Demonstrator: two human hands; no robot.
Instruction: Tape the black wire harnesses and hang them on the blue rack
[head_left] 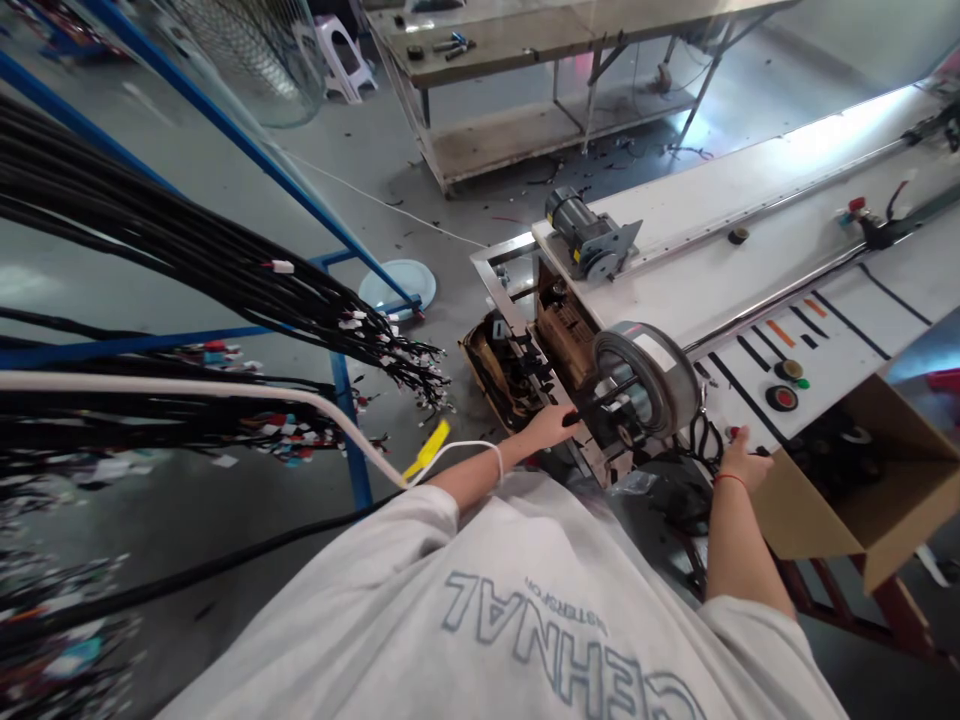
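Note:
My left hand (549,427) is closed around the end of a black handle (589,405) that reaches toward the middle of a large grey reel (651,378). This reel stands upright at the near end of a white workbench. On the bench's near edge, my right hand (741,462) is bent, its fingertips by a small red part (733,433). A small dark piece (762,452) shows beside those fingers; I cannot make out what they grip. Black cables (703,440) hang between the reel and my right hand.
Right of my right hand is an open cardboard box (817,510). A motor (585,230) sits on the white workbench (720,225), with tape rolls (782,398) farther right. Black cable bundles (225,240) hang on a blue rack (225,90) at left. A table (510,45) stands behind.

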